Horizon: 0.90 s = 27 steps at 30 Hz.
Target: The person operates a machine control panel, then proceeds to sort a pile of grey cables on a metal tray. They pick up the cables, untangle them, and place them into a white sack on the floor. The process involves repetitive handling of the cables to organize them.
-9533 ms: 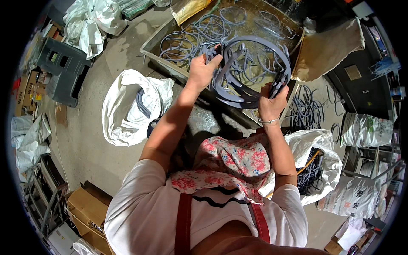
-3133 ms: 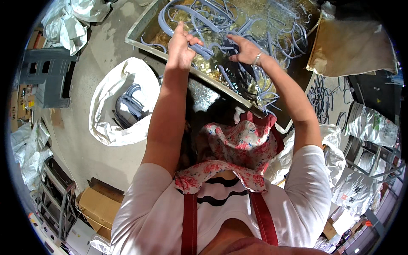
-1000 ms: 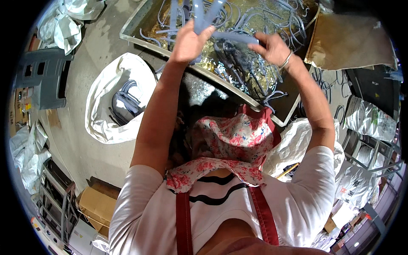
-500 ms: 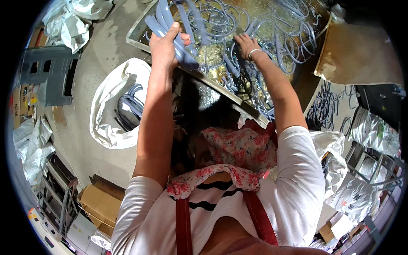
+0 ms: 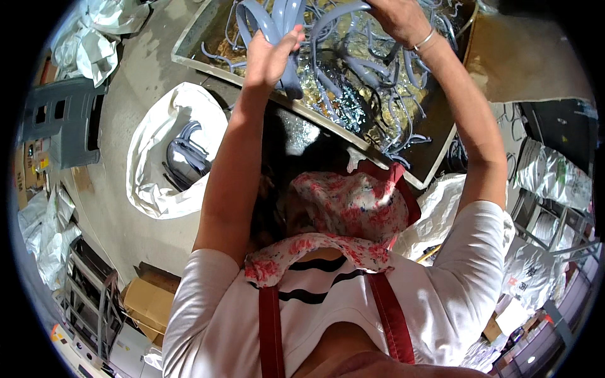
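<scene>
My left hand [image 5: 272,58] is closed round a bundle of thick grey-blue rubbery strips [image 5: 270,24], looped at the top, with lower ends hanging past my palm. At the top edge of the view, my right hand [image 5: 400,20] grips the end of another grey-blue strip [image 5: 340,14], which arcs over to the left; its fingertips are partly cut off. Both hands are above a shallow metal-rimmed tray [image 5: 334,128] of wet, yellowish, glinting liquid. More loose strips [image 5: 365,72] lie tangled in it.
Left of the tray, an open white sack [image 5: 140,165] on the floor holds coiled strips [image 5: 188,151]. A brown board [image 5: 529,57] stands beyond the tray's right side. Around me are a grey plastic stool [image 5: 69,120], a cardboard box [image 5: 148,302] and silvery bags [image 5: 554,183].
My right hand has risen from the tangle toward the upper right and now has a strip in its fingers. My left hand, still holding the bundle, has shifted slightly right.
</scene>
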{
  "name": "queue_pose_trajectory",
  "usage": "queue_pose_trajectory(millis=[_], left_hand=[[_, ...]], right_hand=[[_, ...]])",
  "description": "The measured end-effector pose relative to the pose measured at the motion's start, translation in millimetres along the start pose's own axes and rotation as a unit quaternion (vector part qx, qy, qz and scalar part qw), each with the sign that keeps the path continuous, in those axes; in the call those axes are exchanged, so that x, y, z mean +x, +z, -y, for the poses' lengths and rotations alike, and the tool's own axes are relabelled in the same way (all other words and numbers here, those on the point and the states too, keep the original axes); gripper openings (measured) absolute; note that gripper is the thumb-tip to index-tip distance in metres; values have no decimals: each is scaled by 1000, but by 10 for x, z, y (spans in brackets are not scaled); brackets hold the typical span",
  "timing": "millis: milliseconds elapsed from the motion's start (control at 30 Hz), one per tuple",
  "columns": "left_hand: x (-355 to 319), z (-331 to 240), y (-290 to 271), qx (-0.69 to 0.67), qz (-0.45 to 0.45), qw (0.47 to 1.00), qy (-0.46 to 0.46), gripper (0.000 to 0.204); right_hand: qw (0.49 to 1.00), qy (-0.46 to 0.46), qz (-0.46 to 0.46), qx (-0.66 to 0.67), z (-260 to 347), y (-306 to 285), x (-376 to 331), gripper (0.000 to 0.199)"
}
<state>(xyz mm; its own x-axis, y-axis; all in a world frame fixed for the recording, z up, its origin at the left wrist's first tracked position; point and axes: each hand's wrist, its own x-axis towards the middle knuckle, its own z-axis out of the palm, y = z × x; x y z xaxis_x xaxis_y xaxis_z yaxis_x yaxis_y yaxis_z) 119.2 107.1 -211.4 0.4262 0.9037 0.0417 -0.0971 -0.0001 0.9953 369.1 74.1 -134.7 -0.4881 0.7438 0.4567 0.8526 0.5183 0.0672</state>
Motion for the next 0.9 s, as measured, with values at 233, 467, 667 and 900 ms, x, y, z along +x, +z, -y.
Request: queue_pose_trajectory(millis=[233, 467, 667, 900], left_hand=[[-96, -232, 68, -162, 141, 972, -96, 27], [-59, -275, -104, -137, -23, 980, -143, 28], [39, -246, -342, -269, -119, 951, -97, 23], [16, -440, -530, -104, -221, 963, 117, 18]], right_hand=[[992, 114, -44, 24, -41, 79, 85, 15], [861, 441, 22, 254, 261, 777, -648, 49], [874, 174, 423, 165, 1098, 1417, -1494, 67], [925, 315, 172, 121, 554, 934, -1770, 23]])
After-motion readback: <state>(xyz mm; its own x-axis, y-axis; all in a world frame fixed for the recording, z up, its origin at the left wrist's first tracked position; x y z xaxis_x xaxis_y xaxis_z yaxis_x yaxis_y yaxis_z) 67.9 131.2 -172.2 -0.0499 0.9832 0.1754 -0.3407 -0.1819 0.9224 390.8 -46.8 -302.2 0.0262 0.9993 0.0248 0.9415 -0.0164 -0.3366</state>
